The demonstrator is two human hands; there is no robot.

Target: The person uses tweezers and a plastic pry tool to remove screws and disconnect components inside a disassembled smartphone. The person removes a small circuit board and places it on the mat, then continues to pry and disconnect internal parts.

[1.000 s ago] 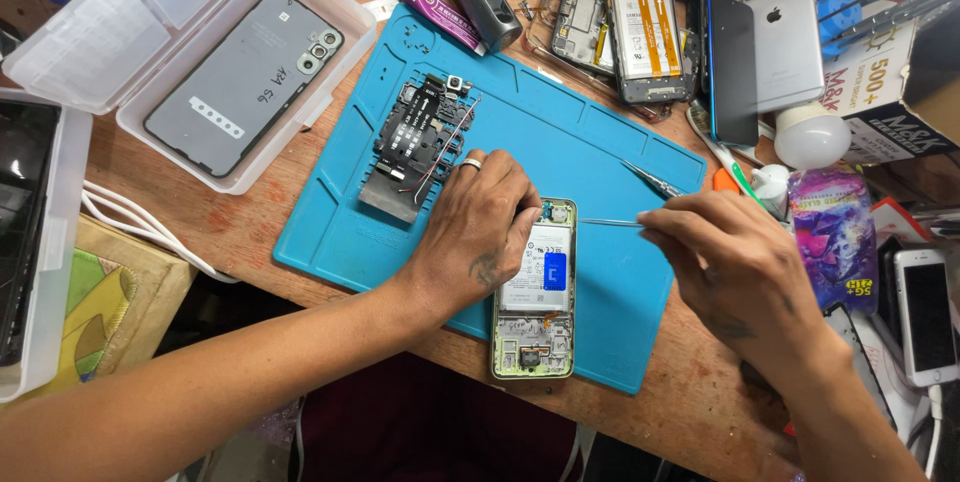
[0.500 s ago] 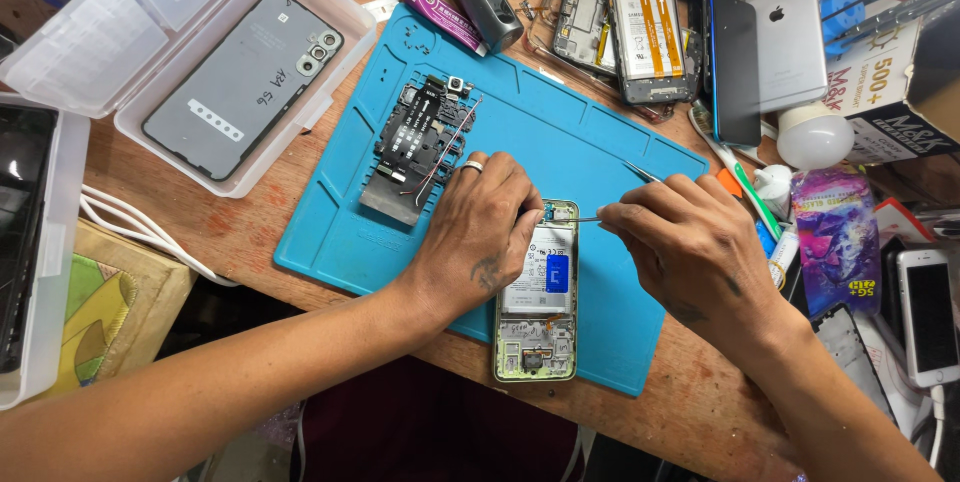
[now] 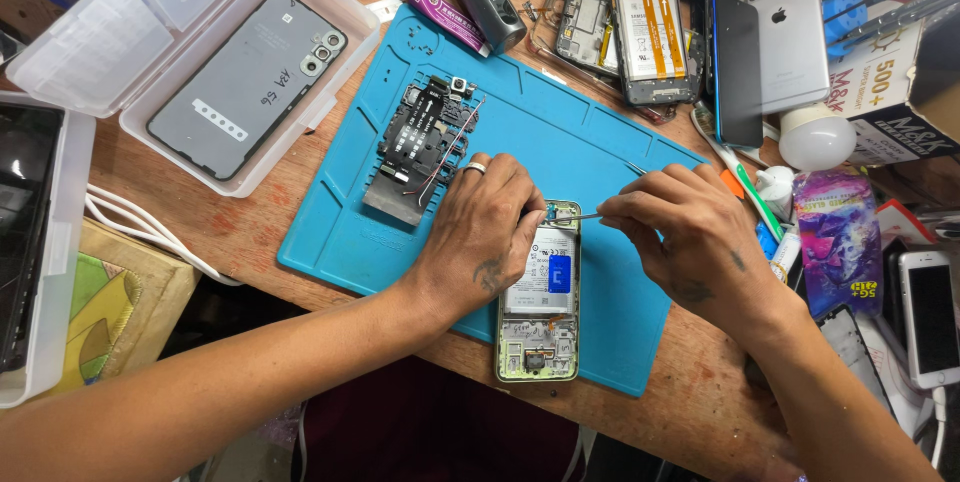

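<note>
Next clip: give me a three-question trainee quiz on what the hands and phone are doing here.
1. True or false: the left hand rests on the opened phone.
2. What does the right hand hold? A) thin metal tool B) glue tube C) tape roll
3. Fill in: the opened phone lies on a ____ mat.

Key: 1 true; 2 A, the thin metal tool points at the phone's upper end; 3 blue.

Bare blue mat [image 3: 340,242] lies open along its left and near edges. The black board [image 3: 420,142] blocks the mat's far-left part. Phones [image 3: 740,52] and clutter crowd the bench's [image 3: 160,212] far-right corner.
</note>
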